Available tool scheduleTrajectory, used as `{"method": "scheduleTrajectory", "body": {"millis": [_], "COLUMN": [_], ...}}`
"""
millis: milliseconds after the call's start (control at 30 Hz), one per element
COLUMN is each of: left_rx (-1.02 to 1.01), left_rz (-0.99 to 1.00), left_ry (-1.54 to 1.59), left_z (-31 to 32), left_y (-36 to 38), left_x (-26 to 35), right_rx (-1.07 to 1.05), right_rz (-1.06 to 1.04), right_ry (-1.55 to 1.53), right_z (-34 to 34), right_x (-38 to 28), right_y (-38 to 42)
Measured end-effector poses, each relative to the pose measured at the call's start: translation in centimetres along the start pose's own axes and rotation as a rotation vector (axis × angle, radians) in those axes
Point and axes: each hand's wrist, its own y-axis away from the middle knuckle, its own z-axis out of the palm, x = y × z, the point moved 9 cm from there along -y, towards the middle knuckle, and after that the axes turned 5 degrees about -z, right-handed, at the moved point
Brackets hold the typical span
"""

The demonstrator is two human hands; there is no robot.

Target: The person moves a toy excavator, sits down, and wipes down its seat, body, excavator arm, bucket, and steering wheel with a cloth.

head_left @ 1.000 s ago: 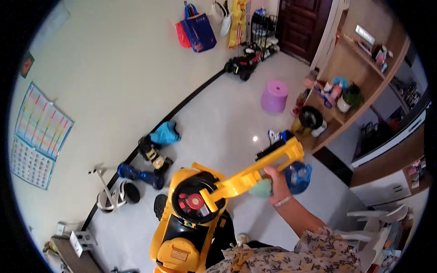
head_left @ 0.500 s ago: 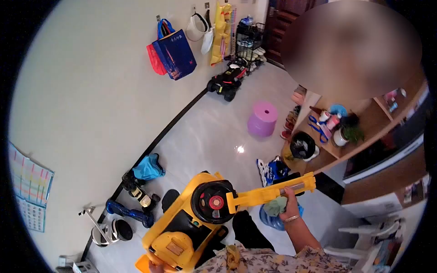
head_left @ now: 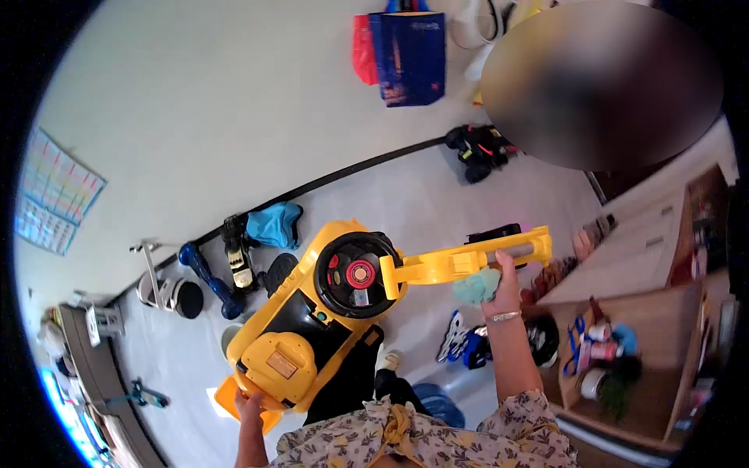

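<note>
Head view, looking down. A yellow ride-on toy (head_left: 308,312) is seen at centre, set aslant beside the wearer's dark-trousered leg, its yellow arm (head_left: 437,265) stretched out past the steering wheel (head_left: 360,274). A pale green cloth (head_left: 474,287) is held bunched in the right hand (head_left: 505,292), whose thumb is laid against the grey bar near the arm's far end; the fingers are curled, not spread. The left hand (head_left: 250,405) is placed low, at the rear edge of the toy, beside an orange scoop-like part (head_left: 226,396); whether a firm grip is taken there or the edge is only touched cannot be told, the fingers being partly hidden. The arm is best steadied by the thumb while the cloth is pressed flat, not wadded, against the plastic; the rear is best braced lightly so that the body is not rocked. Loose folds should be tucked clear of the bar's ends. Footing deserves care: roller skates (head_left: 468,343) are noted below the arm, and a blue hoverboard (head_left: 211,281) is parked by the wall.
</note>
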Motion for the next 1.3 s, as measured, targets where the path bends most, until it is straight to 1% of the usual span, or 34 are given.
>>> {"method": "scheduleTrajectory", "body": {"millis": [33, 67, 100, 133, 167, 200, 233, 267, 300, 333, 367, 400, 433, 467, 500, 533, 567, 667, 700, 800, 833, 867, 900, 933, 967, 1000, 1033, 1067, 1133, 1167, 1200, 1267, 1300], "left_rx": [-0.011, -0.029, -0.003, -0.025, -0.006, 0.021, 0.027, 0.04, 0.052, 0.056, 0.055, 0.061, 0.078, 0.105, 0.134, 0.173, 0.224, 0.311, 0.36, 0.414, 0.414, 0.414, 0.419, 0.421, 0.42, 0.426, 0.432, 0.433, 0.452, 0.462, 0.475, 0.431, 0.462], "left_rz": [-0.034, -0.065, -0.046, -0.042, -0.003, 0.016, -0.039, -0.084, -0.128, -0.15, -0.098, -0.071, -0.09, -0.117, -0.173, -0.258, -0.269, -0.28, -0.253, -0.413, -0.41, -0.41, -0.495, -0.565, -0.496, -0.479, -0.457, -0.481, -0.452, -0.394, -0.3, -0.338, -0.35], "left_ry": [-0.054, -0.112, -0.114, -0.09, -0.035, 0.016, 0.007, -0.006, -0.039, -0.046, 0.009, 0.038, 0.026, 0.011, -0.085, -0.183, -0.182, -0.175, -0.215, -0.221, -0.199, -0.178, -0.229, -0.271, -0.12, -0.028, 0.118, 0.167, 0.26, 0.308, 0.357, 0.264, 0.237], "left_z": [-1.3, -0.5, -0.5, -0.5, -0.8, 0.3, 1.2, -0.4, 0.6, 0.2, -0.1, -0.5, -0.5, 0.0, -1.2, -1.0, -0.6, -0.5, -0.3, -0.1, 0.3, 0.5, 0.9, 2.0, -0.1, 0.7, 1.1, 2.2, 3.3, 3.9, 5.3, 5.9, 6.5], "left_y": [0.6, 0.0, -1.3, -4.0, -7.4, -7.8, -7.9, -5.6, -3.6, -5.5, -7.2, -7.6, -6.8, -5.8, -3.5, -2.4, -1.2, 1.6, 1.9, 3.6, 4.1, 4.0, 4.1, 3.9, 6.3, 6.8, 6.5, 6.3, 6.1, 5.6, 5.0, 4.1, 3.8], "left_x": [-0.3, 0.8, 1.3, 0.6, 0.0, 0.7, 0.7, 2.1, 4.1, 3.9, 1.9, 1.9, 2.7, 5.4, 4.5, 6.5, 7.8, 7.1, 7.7, 7.9, 7.7, 8.3, 9.6, 11.4, -0.4, -3.0, -4.8, -7.9, -12.4, -14.5, -17.3, -18.9, -21.0], "right_rx": [0.046, 0.097, 0.039, 0.026, 0.092, 0.164, 0.172, 0.177, 0.181, 0.191, 0.181, 0.196, 0.212, 0.212, 0.212, 0.214, 0.184, 0.163, 0.148, 0.133, 0.099, 0.105, 0.105, 0.038, -0.126, -0.17, -0.164, -0.176, -0.226, -0.26, -0.29, -0.45, -0.413], "right_rz": [0.053, 0.099, 0.141, 0.114, 0.081, 0.059, 0.063, 0.15, 0.244, 0.258, 0.254, 0.271, 0.293, 0.35, 0.402, 0.476, 0.536, 0.681, 0.627, 0.763, 0.732, 0.749, 0.762, 0.767, 0.697, 0.698, 0.697, 0.69, 0.653, 0.619, 0.609, 0.644, 0.6], "right_ry": [0.044, 0.085, 0.098, 0.112, 0.132, 0.165, 0.206, 0.217, 0.208, 0.223, 0.231, 0.25, 0.26, 0.298, 0.297, 0.313, 0.356, 0.375, 0.444, 0.492, 0.487, 0.52, 0.558, 0.551, 0.521, 0.547, 0.566, 0.589, 0.681, 0.73, 0.754, 0.756, 0.77], "right_z": [1.1, 2.5, 3.0, 3.7, 4.3, 4.8, 5.5, 6.1, 5.9, 6.8, 7.8, 9.4, 9.9, 10.7, 8.5, 8.8, 9.3, 9.5, 10.5, 14.5, 14.9, 16.3, 17.6, 18.7, 14.7, 15.4, 17.0, 17.9, 18.4, 18.8, 17.3, 18.7, 18.4], "right_x": [0.5, 0.7, 1.8, 2.8, 3.8, 3.6, 3.1, 3.2, 4.5, 5.3, 5.9, 6.2, 7.0, 7.8, 8.0, 9.1, 10.2, 13.8, 14.5, 17.6, 18.5, 19.6, 20.6, 21.6, 23.3, 24.4, 25.1, 25.9, 27.1, 27.5, 26.8, 27.6, 28.1], "right_y": [1.2, -0.2, -2.4, -3.9, -5.7, -7.3, -9.1, -7.2, -7.2, -8.1, -8.7, -9.9, -11.2, -12.7, -11.1, -13.2, -15.5, -19.4, -21.7, -24.1, -25.9, -27.6, -28.8, -30.1, -23.0, -22.0, -21.3, -20.6, -19.9, -19.7, -19.3, -17.8, -17.3]}}
